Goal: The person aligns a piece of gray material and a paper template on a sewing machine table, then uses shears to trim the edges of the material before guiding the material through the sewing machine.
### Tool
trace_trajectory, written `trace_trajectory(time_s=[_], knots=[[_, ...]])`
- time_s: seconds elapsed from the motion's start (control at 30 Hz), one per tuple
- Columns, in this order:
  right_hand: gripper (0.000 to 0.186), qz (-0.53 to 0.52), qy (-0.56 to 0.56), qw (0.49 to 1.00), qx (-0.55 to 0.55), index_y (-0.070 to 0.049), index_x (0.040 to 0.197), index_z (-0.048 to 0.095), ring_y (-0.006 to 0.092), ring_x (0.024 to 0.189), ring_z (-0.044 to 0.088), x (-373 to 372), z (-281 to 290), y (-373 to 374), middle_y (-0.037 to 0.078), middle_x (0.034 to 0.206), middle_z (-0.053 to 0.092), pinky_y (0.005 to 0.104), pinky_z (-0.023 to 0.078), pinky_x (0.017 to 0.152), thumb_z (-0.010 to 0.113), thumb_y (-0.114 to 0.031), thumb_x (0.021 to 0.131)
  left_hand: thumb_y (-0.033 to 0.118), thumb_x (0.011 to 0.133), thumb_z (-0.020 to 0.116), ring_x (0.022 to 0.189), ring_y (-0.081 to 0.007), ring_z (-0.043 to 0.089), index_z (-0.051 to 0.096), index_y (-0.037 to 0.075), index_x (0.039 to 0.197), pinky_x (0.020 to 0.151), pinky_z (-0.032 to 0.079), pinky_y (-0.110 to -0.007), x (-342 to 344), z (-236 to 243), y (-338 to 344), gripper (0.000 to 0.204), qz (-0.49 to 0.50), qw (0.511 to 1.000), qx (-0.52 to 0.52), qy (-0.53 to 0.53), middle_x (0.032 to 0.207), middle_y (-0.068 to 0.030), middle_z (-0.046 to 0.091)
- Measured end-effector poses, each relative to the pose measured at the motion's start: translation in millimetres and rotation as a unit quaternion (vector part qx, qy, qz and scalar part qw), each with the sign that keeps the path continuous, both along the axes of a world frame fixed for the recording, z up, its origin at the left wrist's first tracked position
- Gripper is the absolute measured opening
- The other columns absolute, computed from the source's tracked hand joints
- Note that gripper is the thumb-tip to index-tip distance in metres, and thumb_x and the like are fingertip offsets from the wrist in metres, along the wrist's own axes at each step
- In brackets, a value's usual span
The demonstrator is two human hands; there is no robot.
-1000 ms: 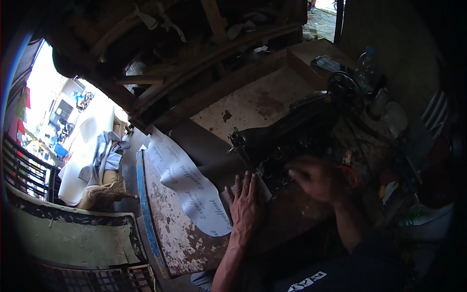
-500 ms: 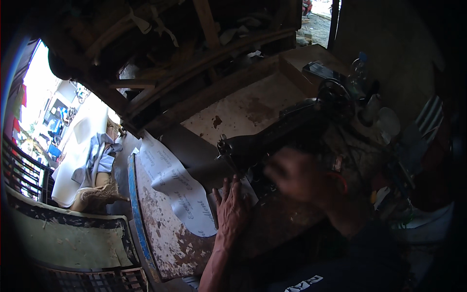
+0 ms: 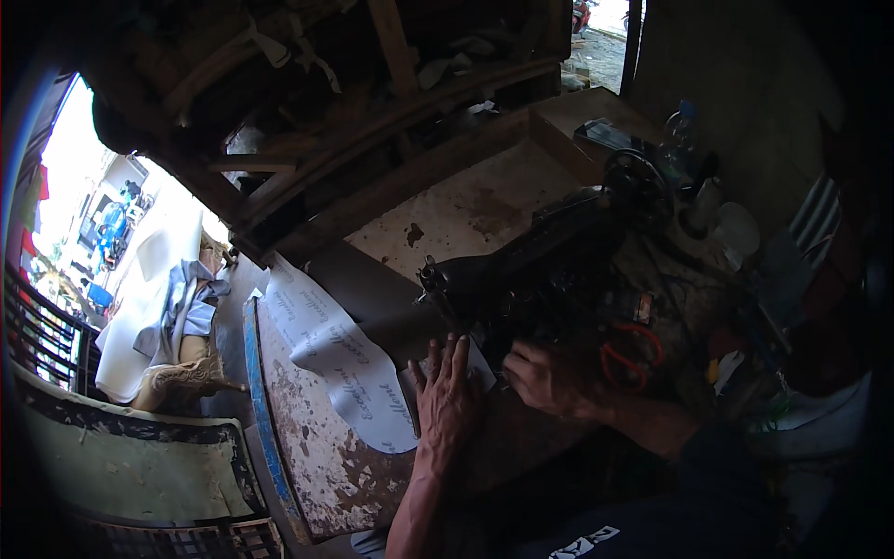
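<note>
A dark sewing machine (image 3: 507, 261) stands on a worn table (image 3: 326, 475), its needle end toward the left. My left hand (image 3: 445, 396) lies flat in front of the needle end, fingers stretched out, touching a dark sheet of material and a pale metal plate (image 3: 480, 363). Partly rolled out beside it is a white sheet with grey print (image 3: 349, 368). My right hand (image 3: 549, 377) rests at the front of the machine bed with its fingers curled together. What they pinch, if anything, is hidden. Just right of that hand sit red scissor-like handles (image 3: 633, 359).
Behind the machine is a shallow wooden tray (image 3: 447, 205). A clear bottle (image 3: 678, 140) and the handwheel (image 3: 639, 186) stand at the far right. Wooden furniture frames (image 3: 400, 102) rise at the back. Grey cloth (image 3: 177, 303) and a green panel (image 3: 140, 466) lie left of the table.
My right hand has come down and slightly nearer, from a blurred position above the machine bed to its front edge. The red handles now show fully. My left hand stays nearly in place.
</note>
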State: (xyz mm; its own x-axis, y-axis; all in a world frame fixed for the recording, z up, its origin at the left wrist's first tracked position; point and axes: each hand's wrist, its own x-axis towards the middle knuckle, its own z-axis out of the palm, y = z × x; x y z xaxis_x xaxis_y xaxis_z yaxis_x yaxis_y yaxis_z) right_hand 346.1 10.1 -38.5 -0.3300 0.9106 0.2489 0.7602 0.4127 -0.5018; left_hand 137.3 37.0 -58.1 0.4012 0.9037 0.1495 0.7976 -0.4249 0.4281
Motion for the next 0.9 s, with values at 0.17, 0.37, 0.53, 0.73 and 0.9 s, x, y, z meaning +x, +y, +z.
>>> trace_trajectory(time_s=[0.17,0.37,0.53,0.73,0.9], knots=[[0.015,-0.121,0.015,0.980,0.157,-0.006,0.105,0.070,0.0333,0.095,0.068,-5,8,19,0.010,0.096,0.066,0.0446,0.054,0.083,0.072,-0.008,0.090,0.024,0.102,0.057,0.157,-0.0409,0.031,0.040,0.002,0.155,0.127,0.013,-0.067,-2,-4,0,0.059,0.010,1.000,0.013,-0.011,0.164,-0.0170,0.045],[0.028,-0.055,0.006,0.987,0.151,-0.006,0.118,0.067,0.0326,0.102,0.061,-25,-9,54,0.010,0.107,0.064,0.0457,0.048,0.098,0.070,-0.018,0.093,0.026,0.102,0.056,0.157,-0.0394,0.031,0.041,0.000,0.154,0.128,0.011,-0.066,-3,-16,1,0.059,0.006,1.000,0.017,-0.011,0.164,-0.0162,0.045],[0.029,-0.047,-0.013,0.992,0.119,-0.007,0.118,0.070,0.0340,0.100,0.062,-31,-42,59,0.012,0.102,0.066,0.0473,0.049,0.096,0.071,-0.021,0.092,0.025,0.101,0.057,0.157,-0.0393,0.031,0.041,0.001,0.154,0.128,0.011,-0.066,1,-10,1,0.060,0.000,1.000,0.006,-0.014,0.164,-0.0167,0.044],[0.012,-0.059,0.012,0.990,0.127,-0.006,0.100,0.071,0.0329,0.095,0.065,-17,11,24,0.012,0.100,0.067,0.0446,0.054,0.086,0.074,-0.011,0.089,0.023,0.100,0.059,0.157,-0.0399,0.031,0.041,0.002,0.155,0.128,0.011,-0.066,-4,-10,0,0.061,0.006,1.000,0.003,-0.002,0.165,-0.0165,0.044],[0.007,-0.021,0.019,0.998,0.056,-0.007,0.091,0.069,0.0318,0.093,0.064,-16,10,-6,0.011,0.092,0.063,0.0432,0.055,0.083,0.075,-0.012,0.089,0.022,0.100,0.058,0.157,-0.0409,0.030,0.042,0.007,0.156,0.127,0.011,-0.067,-4,-8,0,0.060,0.002,1.000,0.001,-0.006,0.165,-0.0159,0.043]])
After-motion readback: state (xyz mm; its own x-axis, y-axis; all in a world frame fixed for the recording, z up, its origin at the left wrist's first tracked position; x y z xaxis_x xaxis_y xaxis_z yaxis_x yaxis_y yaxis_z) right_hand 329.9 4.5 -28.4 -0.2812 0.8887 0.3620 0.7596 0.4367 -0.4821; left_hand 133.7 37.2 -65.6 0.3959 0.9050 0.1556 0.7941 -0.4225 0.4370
